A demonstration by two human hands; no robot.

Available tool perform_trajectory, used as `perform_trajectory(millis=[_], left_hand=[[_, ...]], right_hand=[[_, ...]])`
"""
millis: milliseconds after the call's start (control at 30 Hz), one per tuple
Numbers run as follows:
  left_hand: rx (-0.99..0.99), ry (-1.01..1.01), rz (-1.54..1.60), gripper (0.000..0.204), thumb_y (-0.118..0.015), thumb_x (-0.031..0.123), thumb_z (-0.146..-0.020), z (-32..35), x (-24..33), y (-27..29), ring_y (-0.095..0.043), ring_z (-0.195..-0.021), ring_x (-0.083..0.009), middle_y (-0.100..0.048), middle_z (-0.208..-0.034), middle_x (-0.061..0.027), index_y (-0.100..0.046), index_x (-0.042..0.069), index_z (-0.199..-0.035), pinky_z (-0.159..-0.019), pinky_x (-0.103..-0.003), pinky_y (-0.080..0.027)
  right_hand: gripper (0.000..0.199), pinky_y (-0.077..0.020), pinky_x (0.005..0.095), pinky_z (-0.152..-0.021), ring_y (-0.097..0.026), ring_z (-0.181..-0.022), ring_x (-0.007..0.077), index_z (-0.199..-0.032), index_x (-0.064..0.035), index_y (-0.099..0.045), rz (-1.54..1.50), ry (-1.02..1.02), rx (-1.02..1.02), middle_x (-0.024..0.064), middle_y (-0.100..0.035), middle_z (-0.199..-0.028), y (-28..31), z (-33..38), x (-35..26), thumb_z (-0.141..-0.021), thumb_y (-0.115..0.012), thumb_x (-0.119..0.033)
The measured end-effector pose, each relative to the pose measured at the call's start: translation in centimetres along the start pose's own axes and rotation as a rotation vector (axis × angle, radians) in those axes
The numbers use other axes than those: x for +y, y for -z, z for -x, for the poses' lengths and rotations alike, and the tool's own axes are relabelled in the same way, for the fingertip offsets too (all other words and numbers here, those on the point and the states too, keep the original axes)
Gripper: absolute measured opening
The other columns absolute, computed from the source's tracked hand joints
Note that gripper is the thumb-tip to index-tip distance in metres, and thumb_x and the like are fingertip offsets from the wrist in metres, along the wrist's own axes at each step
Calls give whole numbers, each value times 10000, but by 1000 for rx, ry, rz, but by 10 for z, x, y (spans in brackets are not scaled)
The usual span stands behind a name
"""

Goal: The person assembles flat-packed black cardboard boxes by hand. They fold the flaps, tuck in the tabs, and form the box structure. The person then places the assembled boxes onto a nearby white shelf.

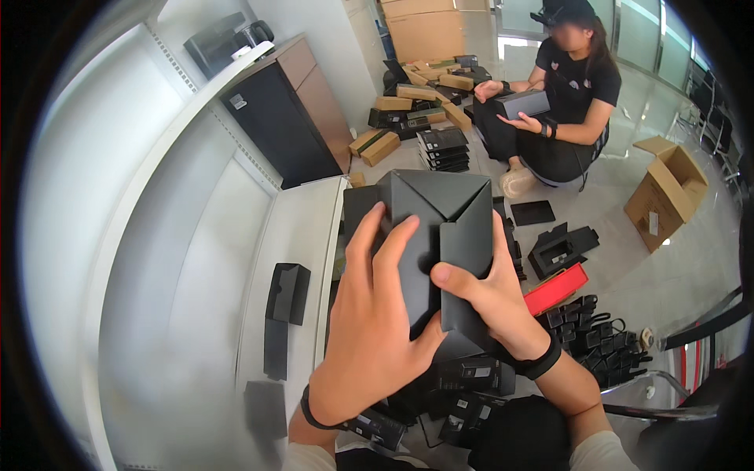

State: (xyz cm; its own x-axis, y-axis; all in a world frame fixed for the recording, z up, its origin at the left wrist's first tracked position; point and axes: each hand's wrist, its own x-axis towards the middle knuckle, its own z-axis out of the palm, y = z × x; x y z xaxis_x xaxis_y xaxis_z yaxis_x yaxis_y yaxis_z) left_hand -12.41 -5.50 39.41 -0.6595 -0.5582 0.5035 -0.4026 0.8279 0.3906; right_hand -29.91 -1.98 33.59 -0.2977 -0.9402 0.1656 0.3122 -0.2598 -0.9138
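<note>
A dark grey cardboard box [467, 245] is held up in front of me between both hands, with folded flaps on the face turned toward me. My left hand [375, 306] is wrapped round its left side, the fingers spread over the face and the thumb near the lower flap edge. On the other side my right hand [499, 304] grips it, its thumb pressing on the edge of a flap. Most of the right fingers are hidden behind the box. Whatever the box contains cannot be seen.
A white shelf [302, 228] on the left bears an opened black box [289, 292]. On the floor lie a red box [556, 289], black devices with cables [597, 337], a pile of boxes [428, 90] and an open carton [652, 212]. A co-worker [573, 86] squats opposite, holding a dark box.
</note>
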Motion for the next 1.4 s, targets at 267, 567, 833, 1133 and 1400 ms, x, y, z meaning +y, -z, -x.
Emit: perform_trajectory(millis=[267,567,833,1133,1400], left_hand=[[193,-77,-20,868,-838,59,-754,11,-13,-23,-590,-1318,-513,-432,-1552,-319,-462,8,-1535,-1031,-483,-565],[238,14,77,877,-883,-35,-676,8,-7,-30,-653,-1252,-462,-473,-1536,-275,-463,37,-1443,-933,-444,-625],[272,-59,18,883,-878,-32,-685,7,-12,-39,-693,-1211,-449,-470,-1574,-311,-451,11,-1458,-863,-409,-639],[116,-50,-134,833,-806,-66,-759,11,-12,-38,-725,-1131,-462,-366,-1617,-420,-428,-14,-1499,-748,-384,-640],[20,-57,-99,865,-813,-32,-793,8,-15,-30,-727,-1124,-469,-348,-1620,-424,-389,-32,-1547,-740,-394,-643]], right_hand=[[1210,-471,416,-1132,-511,-1380,256,-1637,2,-114,97,173,38,188,-459,-1493,-2,12,5,-792,-952,-218],[1261,-419,442,-1181,-436,-1455,307,-1665,-9,-68,215,300,2,234,-385,-1557,6,18,14,-794,-954,-230],[1299,-431,448,-1172,-444,-1448,325,-1662,-16,-41,184,296,14,250,-373,-1554,4,19,17,-776,-963,-244],[1344,-434,446,-1169,-466,-1429,322,-1660,-20,-8,219,271,58,244,-407,-1522,10,12,25,-752,-966,-273],[1374,-436,428,-1162,-511,-1379,302,-1674,-28,34,225,212,46,218,-440,-1518,12,12,19,-749,-957,-254]])
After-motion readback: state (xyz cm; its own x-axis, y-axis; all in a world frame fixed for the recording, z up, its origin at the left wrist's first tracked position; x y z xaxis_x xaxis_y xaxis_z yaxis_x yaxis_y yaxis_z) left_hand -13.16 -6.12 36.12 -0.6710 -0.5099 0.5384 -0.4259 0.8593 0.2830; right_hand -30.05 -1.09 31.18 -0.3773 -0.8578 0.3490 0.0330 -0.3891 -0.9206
